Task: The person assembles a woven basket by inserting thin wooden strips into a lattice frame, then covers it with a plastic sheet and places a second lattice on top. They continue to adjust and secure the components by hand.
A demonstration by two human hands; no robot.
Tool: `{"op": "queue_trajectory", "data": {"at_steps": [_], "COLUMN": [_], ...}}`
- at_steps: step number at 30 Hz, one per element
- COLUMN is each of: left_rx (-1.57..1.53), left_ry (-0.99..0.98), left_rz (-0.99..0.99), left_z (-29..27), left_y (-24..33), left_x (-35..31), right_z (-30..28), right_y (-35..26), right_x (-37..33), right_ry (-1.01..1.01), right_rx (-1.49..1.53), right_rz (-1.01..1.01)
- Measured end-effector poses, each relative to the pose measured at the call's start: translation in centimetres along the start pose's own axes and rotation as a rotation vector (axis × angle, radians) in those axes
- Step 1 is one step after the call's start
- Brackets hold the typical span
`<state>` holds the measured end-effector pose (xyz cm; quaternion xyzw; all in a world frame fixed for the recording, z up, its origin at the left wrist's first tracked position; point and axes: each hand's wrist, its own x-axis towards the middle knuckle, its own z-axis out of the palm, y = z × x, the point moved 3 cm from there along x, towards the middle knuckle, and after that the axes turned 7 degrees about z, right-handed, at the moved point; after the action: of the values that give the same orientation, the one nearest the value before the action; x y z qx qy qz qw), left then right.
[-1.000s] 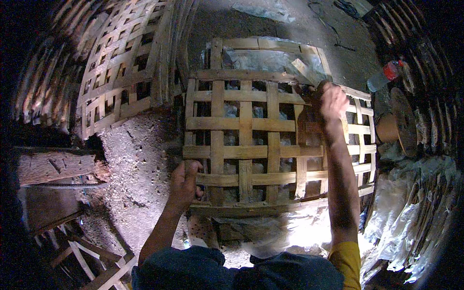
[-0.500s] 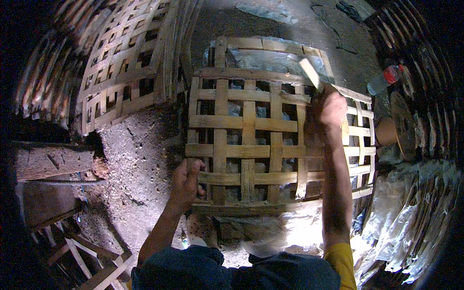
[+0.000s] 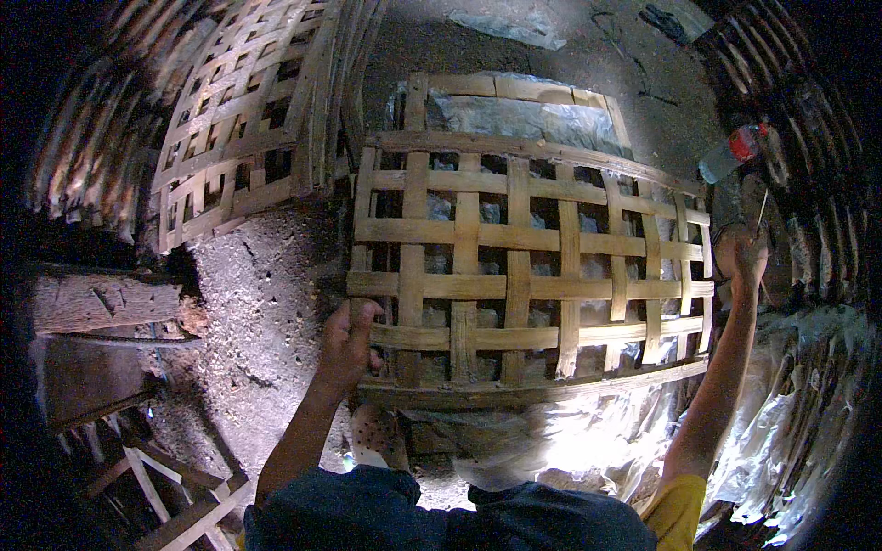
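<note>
A woven bamboo lattice panel (image 3: 516, 285) lies in front of me, its flat slats crossing over and under with square gaps. My left hand (image 3: 349, 342) is closed around the panel's lower left edge. Off the panel's right side, my right hand (image 3: 746, 255) is closed on a thin pale strip (image 3: 763, 209), which points up and away and shows nearly edge-on. Beside that hand is a brown rounded object (image 3: 732, 200), partly hidden by it. A second bamboo frame (image 3: 501, 84) sticks out beyond the panel's far edge, with clear plastic sheeting (image 3: 524, 119) across it.
A clear bottle with a red label (image 3: 730, 154) lies at the far right. More lattice panels (image 3: 241, 119) lean at the far left. A rough timber (image 3: 106, 305) lies on the left over gritty ground (image 3: 262, 285). Crumpled plastic (image 3: 763, 432) hangs at the near right.
My right hand has swung right, from above the panel to beyond its right edge, carrying the pale strip. My left hand keeps its hold on the panel.
</note>
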<state>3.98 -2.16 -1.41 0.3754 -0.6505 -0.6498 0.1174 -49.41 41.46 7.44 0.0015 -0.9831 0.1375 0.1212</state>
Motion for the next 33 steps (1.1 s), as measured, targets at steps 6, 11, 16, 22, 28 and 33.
{"op": "queue_trajectory", "data": {"at_steps": [6, 11, 16, 22, 28, 33], "left_rx": [0.040, 0.025, 0.002, -0.047, -0.011, -0.019], "left_ry": [0.029, 0.030, 0.017, -0.051, -0.058, -0.023], "left_rz": [0.000, 0.004, -0.014, -0.052, -0.087, -0.046], "left_z": [-0.2, -0.2, -0.5, -0.4, -0.1, 0.1], "left_y": [-0.3, 0.3, -0.6, -0.3, 0.1, 0.7], "left_x": [0.1, 0.1, 0.3, -0.2, -0.3, -0.2], "right_z": [0.4, 3.1, 8.2, 2.2, 2.8, 5.6], "right_y": [-10.7, -20.6, -29.8, -29.4, -25.0, -24.3], "right_x": [-3.8, -7.3, -12.5, -14.0, -11.9, -15.9], "right_ry": [-0.094, -0.094, -0.146, -0.331, -0.170, 0.163], "right_rx": [0.002, -0.150, -0.270, 0.248, 0.196, -0.201], "right_rz": [-0.383, -0.747, -0.764, -0.356, -0.227, -0.736]}}
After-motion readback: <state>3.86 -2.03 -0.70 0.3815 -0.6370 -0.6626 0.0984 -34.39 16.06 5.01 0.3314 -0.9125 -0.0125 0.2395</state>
